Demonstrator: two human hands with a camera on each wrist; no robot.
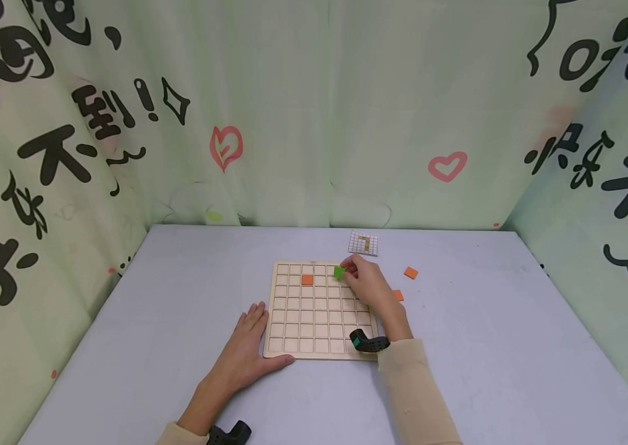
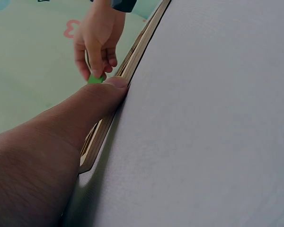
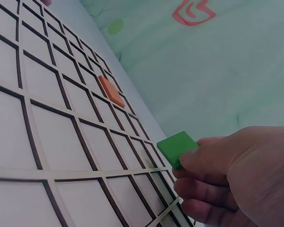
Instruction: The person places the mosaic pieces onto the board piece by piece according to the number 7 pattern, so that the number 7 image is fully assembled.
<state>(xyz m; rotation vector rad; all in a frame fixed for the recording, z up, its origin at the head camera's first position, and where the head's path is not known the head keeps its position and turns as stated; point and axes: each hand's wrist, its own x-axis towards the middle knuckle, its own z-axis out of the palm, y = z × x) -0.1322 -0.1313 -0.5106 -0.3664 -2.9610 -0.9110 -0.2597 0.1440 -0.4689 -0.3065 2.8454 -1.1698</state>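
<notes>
Between thumb and fingers my right hand (image 1: pixel 368 283) pinches a green square tile (image 3: pixel 178 147), held just over the far right part of a wooden grid board (image 1: pixel 293 330). In the right wrist view the tile is tilted above the grid lines. An orange square tile (image 1: pixel 307 280) sits in a cell of the board's second row, left of the green one. My left hand (image 1: pixel 247 349) rests at the board's near left corner, fingers straight along the left side and thumb (image 2: pixel 116 82) against the near edge.
Behind the board lies a small printed grid card (image 1: pixel 363 243) with a coloured pattern. To the right are two loose orange tiles, one in the open (image 1: pixel 411 272) and one partly behind the right wrist (image 1: pixel 398 295). Printed curtains (image 1: pixel 292 123) surround the white table (image 1: pixel 514 371).
</notes>
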